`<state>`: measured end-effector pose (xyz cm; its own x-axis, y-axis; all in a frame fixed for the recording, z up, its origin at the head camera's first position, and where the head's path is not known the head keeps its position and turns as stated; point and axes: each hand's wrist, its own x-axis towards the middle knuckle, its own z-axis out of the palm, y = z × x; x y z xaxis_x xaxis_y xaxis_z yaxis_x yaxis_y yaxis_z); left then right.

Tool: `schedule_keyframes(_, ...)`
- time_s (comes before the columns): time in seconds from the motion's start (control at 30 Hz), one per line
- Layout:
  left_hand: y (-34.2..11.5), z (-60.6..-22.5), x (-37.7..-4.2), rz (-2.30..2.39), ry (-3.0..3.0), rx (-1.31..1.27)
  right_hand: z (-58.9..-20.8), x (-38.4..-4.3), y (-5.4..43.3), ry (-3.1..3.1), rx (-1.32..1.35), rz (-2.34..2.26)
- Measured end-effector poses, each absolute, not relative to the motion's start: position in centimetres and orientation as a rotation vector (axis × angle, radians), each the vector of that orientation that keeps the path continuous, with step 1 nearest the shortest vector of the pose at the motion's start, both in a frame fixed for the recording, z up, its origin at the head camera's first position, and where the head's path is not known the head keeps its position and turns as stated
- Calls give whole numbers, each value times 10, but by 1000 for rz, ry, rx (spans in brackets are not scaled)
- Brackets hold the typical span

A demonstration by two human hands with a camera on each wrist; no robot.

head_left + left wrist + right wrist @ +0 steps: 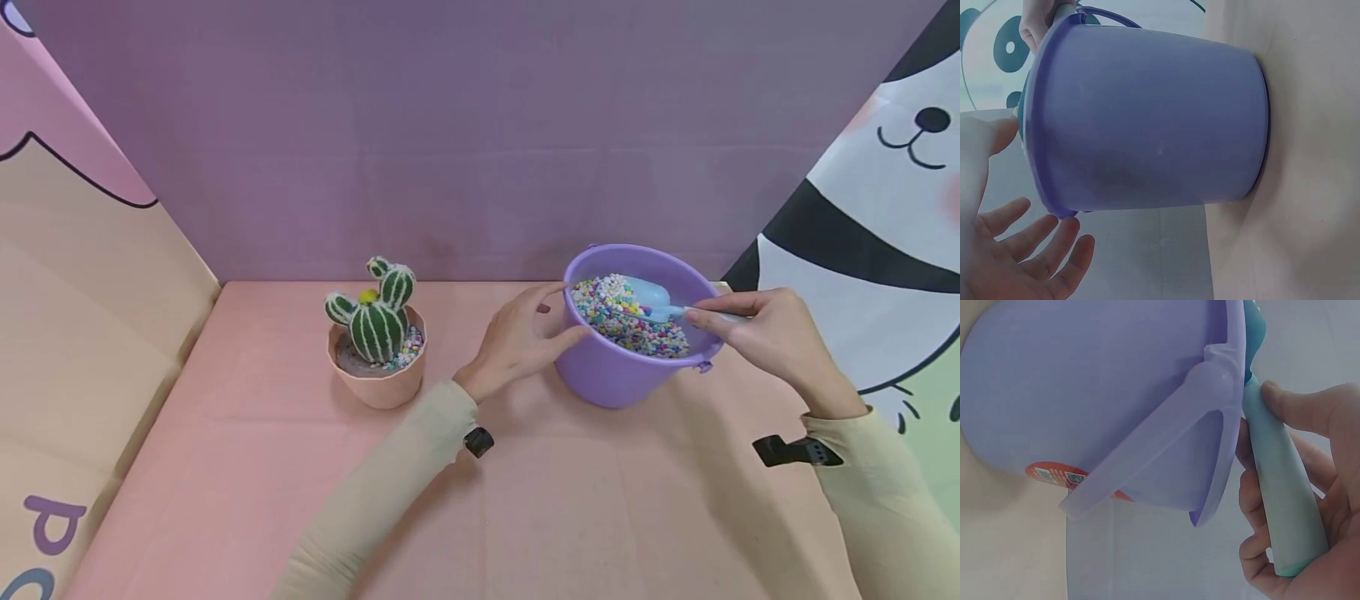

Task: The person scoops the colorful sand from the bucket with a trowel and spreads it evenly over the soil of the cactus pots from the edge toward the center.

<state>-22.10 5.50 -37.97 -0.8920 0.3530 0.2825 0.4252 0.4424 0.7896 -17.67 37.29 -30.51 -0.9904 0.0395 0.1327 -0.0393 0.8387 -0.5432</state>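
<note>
A purple bucket (615, 383) holds many small multicoloured pebbles (611, 308). In the head view my right hand (783, 342) grips the handle of a light blue toy shovel (647, 293), whose blade lies on the pebbles inside the bucket. The right wrist view shows fingers and thumb curled round the shovel's handle (1285, 494). My left hand (517, 337) is at the bucket's left side, thumb and fingers spread at the rim. In the left wrist view its fingers (1041, 250) are loosely extended beside the rim and the thumb reaches the rim's edge.
Left of the bucket stands a pink pot (384, 390) with a green cactus (378, 332), a grey surface and some coloured pebbles on one side. The bucket's handle (1141, 450) hangs down its side. A purple backdrop (480, 142) rises behind the pink tabletop (247, 467).
</note>
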Motion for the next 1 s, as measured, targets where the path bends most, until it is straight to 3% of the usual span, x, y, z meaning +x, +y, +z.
schedule_keyframes(1.0, 22, -382, -206, -1434, -2553, -654, -300, -172, 354, -2868, 29, 882)
